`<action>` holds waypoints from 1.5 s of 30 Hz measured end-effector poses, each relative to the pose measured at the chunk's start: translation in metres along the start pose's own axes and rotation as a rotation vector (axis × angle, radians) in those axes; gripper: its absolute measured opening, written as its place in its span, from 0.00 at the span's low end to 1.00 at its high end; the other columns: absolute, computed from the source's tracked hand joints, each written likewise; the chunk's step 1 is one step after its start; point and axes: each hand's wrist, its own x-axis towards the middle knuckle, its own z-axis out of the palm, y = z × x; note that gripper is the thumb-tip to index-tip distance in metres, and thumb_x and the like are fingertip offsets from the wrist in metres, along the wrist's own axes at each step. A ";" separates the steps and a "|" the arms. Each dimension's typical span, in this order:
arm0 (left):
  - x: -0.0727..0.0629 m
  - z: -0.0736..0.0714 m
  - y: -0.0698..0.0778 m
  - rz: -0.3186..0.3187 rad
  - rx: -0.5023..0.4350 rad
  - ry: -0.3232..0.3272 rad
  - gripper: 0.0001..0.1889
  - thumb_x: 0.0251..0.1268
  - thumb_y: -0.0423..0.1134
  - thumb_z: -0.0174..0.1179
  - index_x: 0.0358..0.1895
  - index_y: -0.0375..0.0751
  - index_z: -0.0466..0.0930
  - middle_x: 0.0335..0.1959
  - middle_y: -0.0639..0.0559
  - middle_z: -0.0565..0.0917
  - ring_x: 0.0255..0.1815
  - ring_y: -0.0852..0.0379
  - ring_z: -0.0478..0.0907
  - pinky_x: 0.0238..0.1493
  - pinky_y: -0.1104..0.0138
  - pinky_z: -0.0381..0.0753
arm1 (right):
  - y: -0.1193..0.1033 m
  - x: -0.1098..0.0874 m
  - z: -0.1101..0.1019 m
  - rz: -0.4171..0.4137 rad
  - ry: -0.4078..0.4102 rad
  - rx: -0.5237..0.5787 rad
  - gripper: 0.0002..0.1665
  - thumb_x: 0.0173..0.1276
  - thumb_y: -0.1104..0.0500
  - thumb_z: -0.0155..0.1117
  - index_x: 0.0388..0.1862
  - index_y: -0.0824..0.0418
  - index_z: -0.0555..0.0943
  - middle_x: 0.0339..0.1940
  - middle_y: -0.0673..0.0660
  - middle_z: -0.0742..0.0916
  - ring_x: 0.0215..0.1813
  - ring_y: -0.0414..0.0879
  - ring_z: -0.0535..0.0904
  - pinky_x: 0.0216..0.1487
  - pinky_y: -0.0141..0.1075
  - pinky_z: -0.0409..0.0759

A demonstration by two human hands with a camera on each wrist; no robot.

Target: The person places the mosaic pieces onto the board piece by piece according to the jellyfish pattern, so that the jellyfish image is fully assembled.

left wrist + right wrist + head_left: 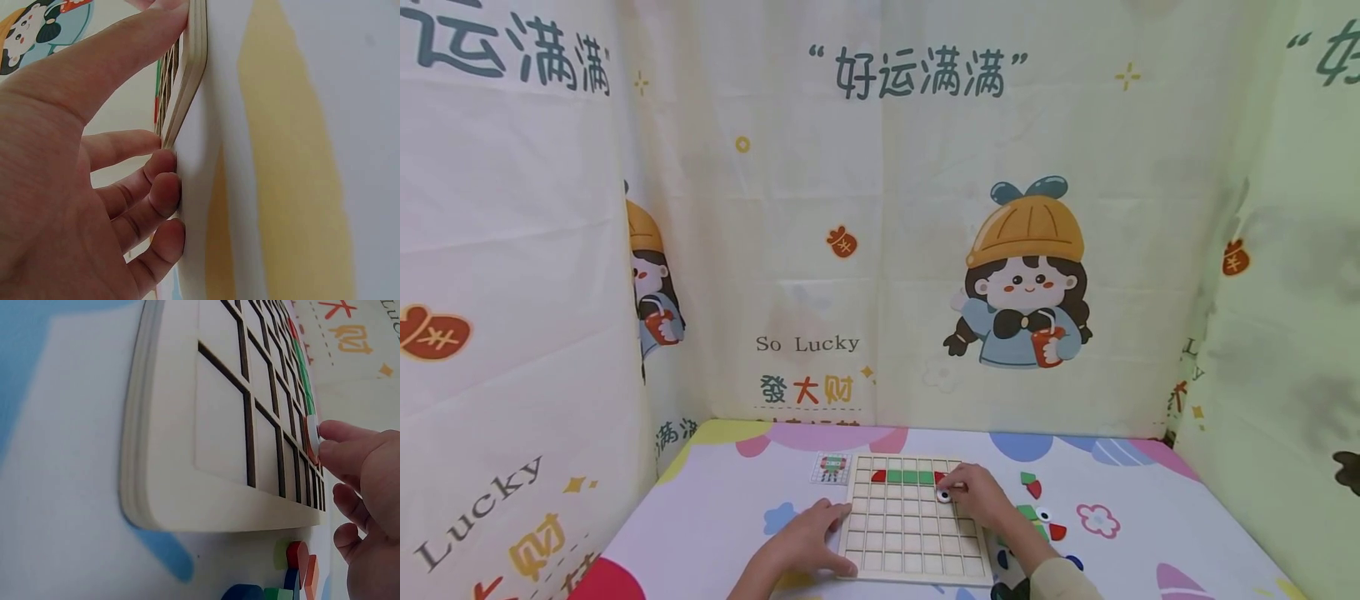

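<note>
A pale wooden grid board lies flat on the table. Its upper row holds green squares with a red rounded piece at the left end; another red piece is partly covered at the right end. My right hand pinches a white round piece with a dark centre at that red piece. In the right wrist view, the white piece shows edge-on at the fingertips. My left hand rests along the board's left edge, its thumb near the front corner and fingers farther back.
A small printed pattern card lies beyond the board's left corner. Loose pieces are scattered to the right, including a green piece, a red piece and a blue piece. Printed fabric hangs around the table.
</note>
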 end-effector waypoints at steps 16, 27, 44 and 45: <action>0.001 0.000 -0.004 0.013 0.006 0.009 0.48 0.36 0.57 0.77 0.67 0.44 0.71 0.41 0.54 0.72 0.43 0.53 0.69 0.51 0.50 0.76 | -0.007 0.002 0.010 -0.018 0.050 -0.008 0.04 0.60 0.58 0.71 0.32 0.57 0.88 0.30 0.47 0.81 0.33 0.39 0.71 0.33 0.31 0.71; 0.001 0.001 -0.003 0.025 0.026 0.010 0.47 0.39 0.57 0.76 0.67 0.42 0.71 0.40 0.54 0.71 0.42 0.54 0.68 0.48 0.53 0.75 | -0.025 0.009 0.027 0.064 0.115 -0.127 0.11 0.57 0.55 0.74 0.21 0.53 0.80 0.25 0.48 0.76 0.32 0.41 0.68 0.33 0.34 0.66; 0.002 0.004 -0.004 -0.007 -0.013 0.000 0.48 0.37 0.57 0.77 0.67 0.43 0.70 0.42 0.53 0.72 0.44 0.53 0.69 0.51 0.50 0.75 | -0.001 -0.009 0.009 0.113 0.129 0.051 0.03 0.62 0.57 0.69 0.32 0.55 0.83 0.32 0.49 0.80 0.33 0.42 0.71 0.31 0.32 0.70; 0.002 0.004 -0.005 -0.008 -0.011 -0.001 0.48 0.37 0.57 0.77 0.67 0.43 0.70 0.42 0.53 0.72 0.44 0.53 0.69 0.51 0.50 0.75 | 0.000 -0.010 0.007 0.128 0.132 0.048 0.03 0.62 0.58 0.69 0.32 0.55 0.83 0.32 0.49 0.80 0.33 0.42 0.70 0.31 0.32 0.70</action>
